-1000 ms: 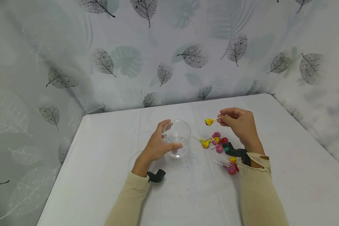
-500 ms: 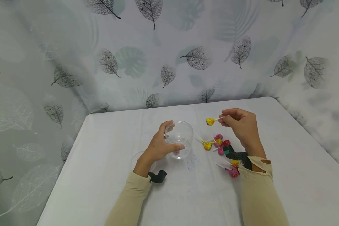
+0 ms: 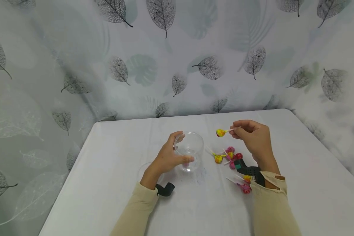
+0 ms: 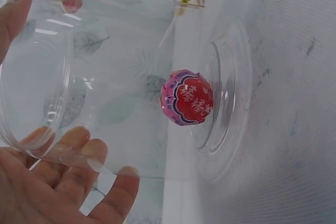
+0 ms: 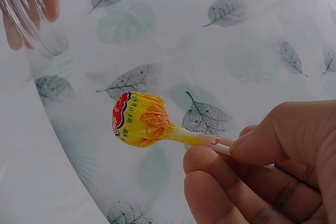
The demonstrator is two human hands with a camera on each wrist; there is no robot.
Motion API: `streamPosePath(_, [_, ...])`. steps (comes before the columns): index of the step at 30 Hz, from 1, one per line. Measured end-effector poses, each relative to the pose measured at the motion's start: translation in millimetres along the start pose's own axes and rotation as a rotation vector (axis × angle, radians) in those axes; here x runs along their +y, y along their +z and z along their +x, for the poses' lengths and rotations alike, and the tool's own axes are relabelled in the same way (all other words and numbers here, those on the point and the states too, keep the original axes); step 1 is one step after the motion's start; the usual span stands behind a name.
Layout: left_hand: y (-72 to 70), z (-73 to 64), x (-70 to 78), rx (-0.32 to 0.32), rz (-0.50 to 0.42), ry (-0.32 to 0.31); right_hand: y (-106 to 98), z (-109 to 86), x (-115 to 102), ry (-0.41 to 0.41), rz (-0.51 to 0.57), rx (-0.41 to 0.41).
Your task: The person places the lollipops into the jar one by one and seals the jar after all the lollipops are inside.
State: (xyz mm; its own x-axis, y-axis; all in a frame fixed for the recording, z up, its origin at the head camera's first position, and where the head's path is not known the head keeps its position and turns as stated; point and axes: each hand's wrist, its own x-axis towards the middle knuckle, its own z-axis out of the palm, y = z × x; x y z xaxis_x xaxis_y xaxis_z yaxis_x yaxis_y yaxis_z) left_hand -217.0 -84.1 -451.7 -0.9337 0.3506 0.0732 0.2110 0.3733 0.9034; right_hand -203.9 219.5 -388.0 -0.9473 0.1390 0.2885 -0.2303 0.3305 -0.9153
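My left hand (image 3: 171, 157) grips a clear round plastic jar (image 3: 196, 144) from its left side, thumb across the front and fingers behind. The left wrist view shows a pink-and-red wrapped lollipop (image 4: 186, 98) inside the jar, low near its base. Right of the jar, above the table, my right hand (image 3: 255, 139) pinches a yellow wrapped lollipop (image 3: 220, 133) by its white stick. In the right wrist view the thumb and index finger hold that stick, with the candy end pointing left toward the jar.
Several lollipops lie in a pile (image 3: 228, 157) right of the jar. More, including a pink lollipop (image 3: 245, 188), lie beside the right wrist. A clear round lid (image 3: 141, 168) rests partly behind the left wrist. The white table (image 3: 115, 147) meets a leaf-patterned curtain (image 3: 150, 78) behind.
The whole head view has shifted slightly down and to the right. Both hands keep their holds, on the jar and the yellow lollipop, with little movement relative to the table.
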Motion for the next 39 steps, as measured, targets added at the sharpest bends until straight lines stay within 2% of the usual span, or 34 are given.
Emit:
streamPosePath(9, [-1.3, -2.6, 2.3, 0.007, 0.007, -0.054, 10.8, -2.1, -3.1, -0.017, 0.004, -0.003])
streamPosePath(16, [-1.1, -7.7, 5.9, 0.004, 0.018, -0.058, 15.4, -7.4, -6.6, -0.045, -0.003, 0.005])
streamPosePath(29, [-1.3, -8.1, 4.8, -0.007, 0.049, -0.007, 24.8, -7.6, -15.6, -0.1, 0.003, 0.012])
streamPosePath(39, [-0.3, -7.2, 3.6, -0.002, 0.085, 0.007, 29.8, -7.4, -24.0, -0.144, 0.023, -0.022])
